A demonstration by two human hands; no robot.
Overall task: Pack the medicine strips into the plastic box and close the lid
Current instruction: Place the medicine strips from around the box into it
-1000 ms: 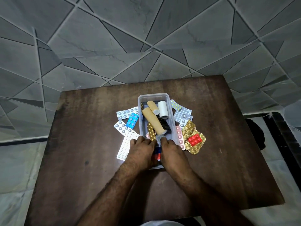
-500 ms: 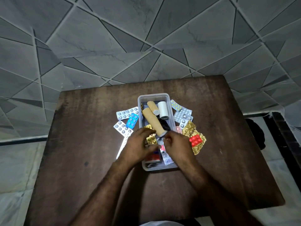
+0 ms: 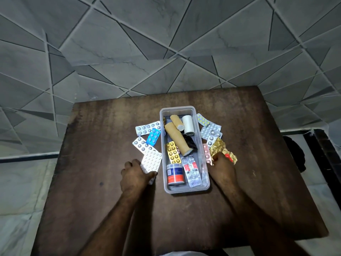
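Beside one plastic box (image 3: 184, 190), left hand (image 3: 134, 177) pinches one white strip (image 3: 151, 160); right hand (image 3: 222, 168) grip unclear.

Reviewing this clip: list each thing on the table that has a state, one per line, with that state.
plastic box: open, no lid in view, partly filled.
white strip: on the table left of the box, left hand gripping its near end.
gold foil strip: crumpled, outside the box on the right, right hand on it.
blue strip: outside, left of the box.
gold strip: inside the box.

Clear plastic box (image 3: 184, 190) lies open, lidless — medicine strips (image 3: 147, 134) flank it.
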